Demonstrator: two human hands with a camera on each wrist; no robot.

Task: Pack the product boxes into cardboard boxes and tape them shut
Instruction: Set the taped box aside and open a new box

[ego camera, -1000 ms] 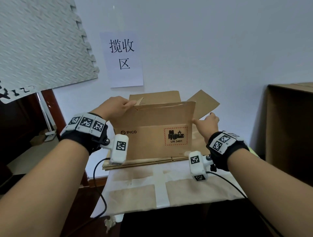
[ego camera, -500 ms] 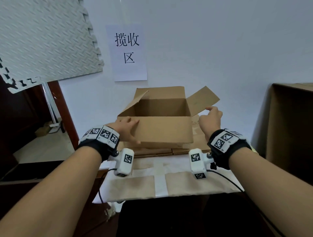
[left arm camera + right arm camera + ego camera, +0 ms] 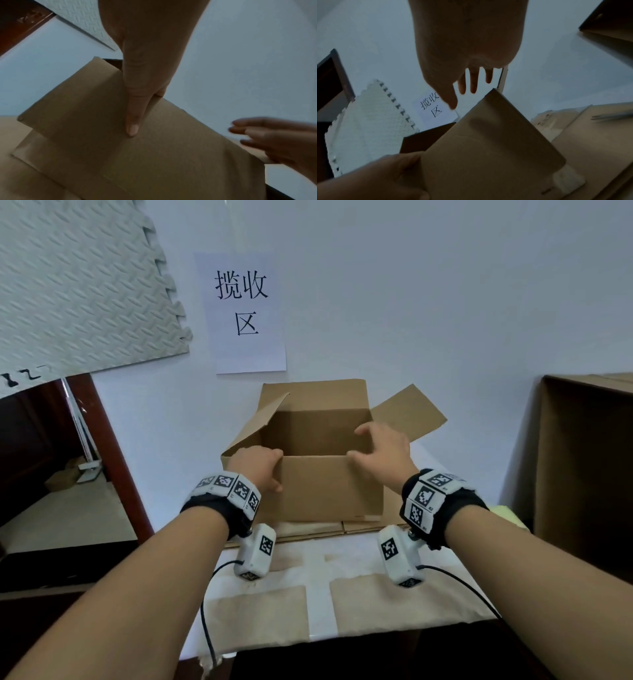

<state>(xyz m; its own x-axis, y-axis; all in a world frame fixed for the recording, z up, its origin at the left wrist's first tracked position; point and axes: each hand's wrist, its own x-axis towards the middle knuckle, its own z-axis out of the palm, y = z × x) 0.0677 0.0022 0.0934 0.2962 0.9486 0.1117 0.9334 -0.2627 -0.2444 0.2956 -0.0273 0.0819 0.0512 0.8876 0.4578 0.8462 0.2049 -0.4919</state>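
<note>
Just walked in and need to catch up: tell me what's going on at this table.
A person is setting up an open cardboard box on the table, on flattened cardboard. The left hand grips its near-left corner, thumb on the front panel. The right hand hovers open over the near-right corner. The flaps are open; nothing visible is packed or taped.

White paper sign (image 3: pixel 245 311) on wall reads 揽收区, black characters. Same sign (image 3: pixel 433 108) legible in right wrist view. Square black-and-white marker codes on wristbands (image 3: pixel 227 486), unreadable.
</note>
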